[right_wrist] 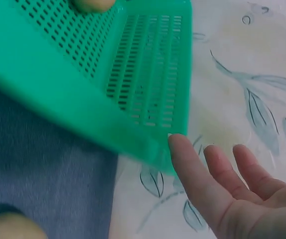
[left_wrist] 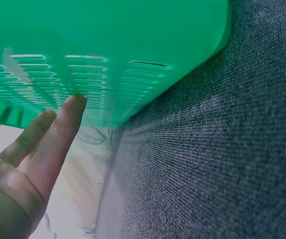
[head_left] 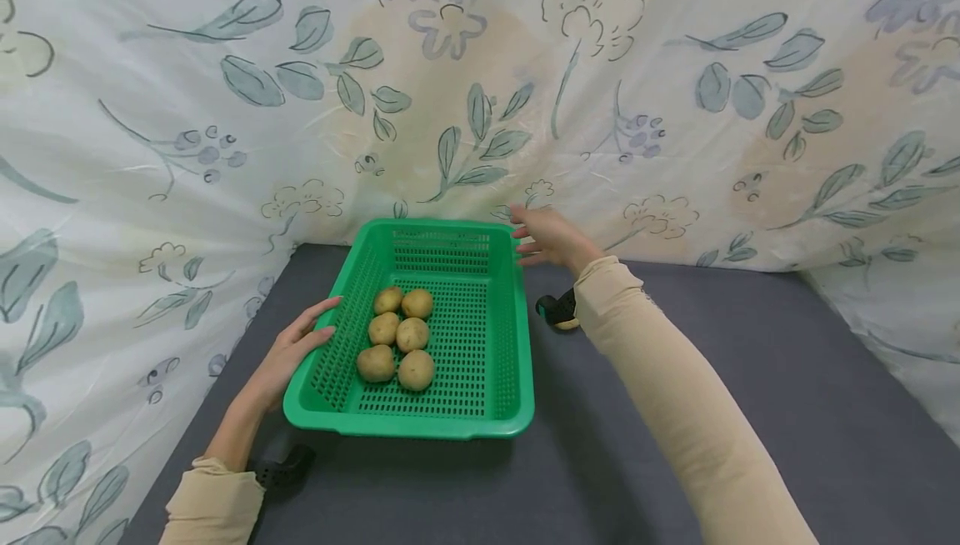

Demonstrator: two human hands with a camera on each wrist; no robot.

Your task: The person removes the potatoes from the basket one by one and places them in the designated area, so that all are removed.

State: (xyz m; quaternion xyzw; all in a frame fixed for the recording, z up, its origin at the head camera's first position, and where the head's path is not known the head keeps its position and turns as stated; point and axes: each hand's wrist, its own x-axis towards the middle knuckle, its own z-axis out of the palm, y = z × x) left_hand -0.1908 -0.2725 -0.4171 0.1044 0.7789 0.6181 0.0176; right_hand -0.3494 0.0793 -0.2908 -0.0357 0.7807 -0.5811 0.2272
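Note:
A green plastic basket (head_left: 450, 426) with slotted walls sits on the dark table. Several potatoes (head_left: 412, 334) lie in its left half, in two rough columns. My left hand (head_left: 281, 359) is at the basket's left side, its fingertips right at the rim; in the left wrist view its extended fingers reach along the slotted outer wall. By the far right corner is my right hand (head_left: 551, 237), fingers extended and nothing in its grasp. In the right wrist view, the index fingertip (right_wrist: 179, 144) overlaps the basket's corner.
The dark grey table (head_left: 720, 378) extends to the right of the basket. A flowered cloth (head_left: 480, 112) hangs behind and at both sides. Beside the basket, partly hidden below my right wrist, lies a pale yellow rounded thing (right_wrist: 16, 226).

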